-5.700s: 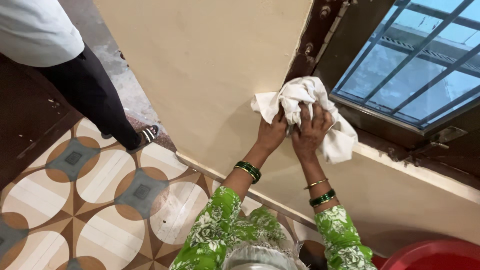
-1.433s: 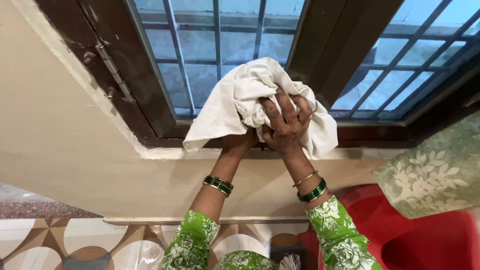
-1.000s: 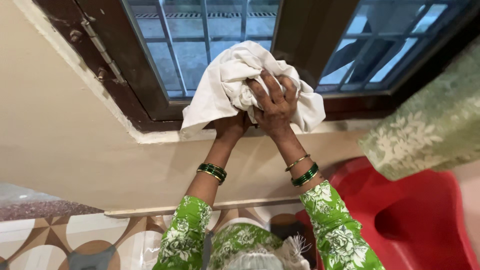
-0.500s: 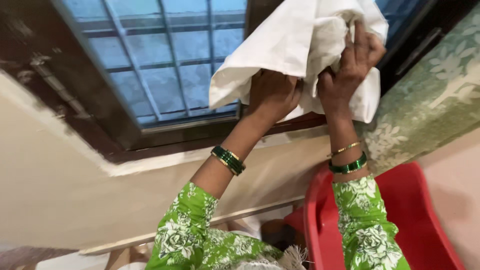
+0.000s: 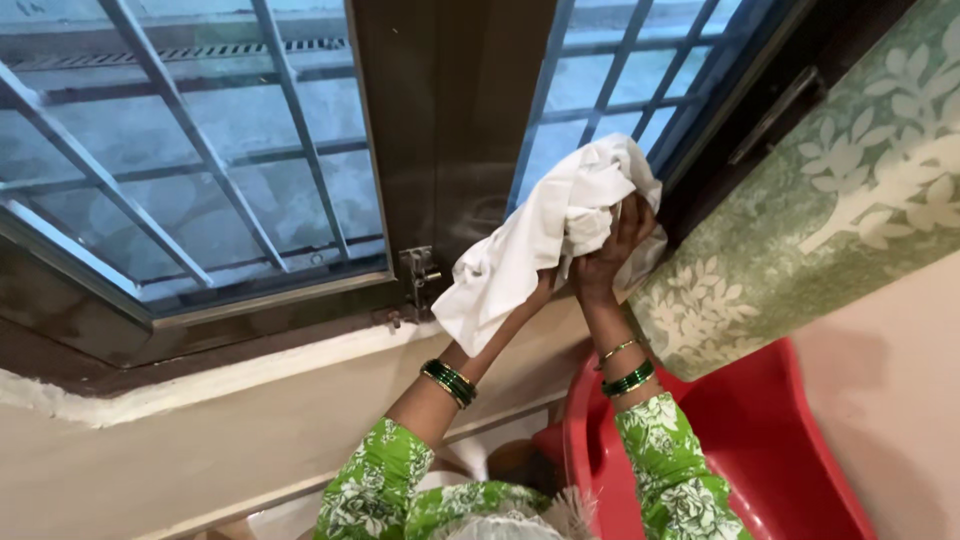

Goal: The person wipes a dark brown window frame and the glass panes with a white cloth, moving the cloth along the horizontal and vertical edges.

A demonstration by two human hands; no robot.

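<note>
Both hands, left hand (image 5: 540, 292) and right hand (image 5: 612, 245), are gripping a bunched white cloth (image 5: 545, 235), wiping the window frame (image 5: 455, 130); at 12 o'clock lies unwiped grille, seemingly needing an upward push.

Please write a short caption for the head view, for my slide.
Both hands press a white cloth against the barred window, beside a green curtain.

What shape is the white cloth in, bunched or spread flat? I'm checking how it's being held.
Bunched. The white cloth is crumpled into folds between the left hand and right hand, one corner hanging loose.
</note>
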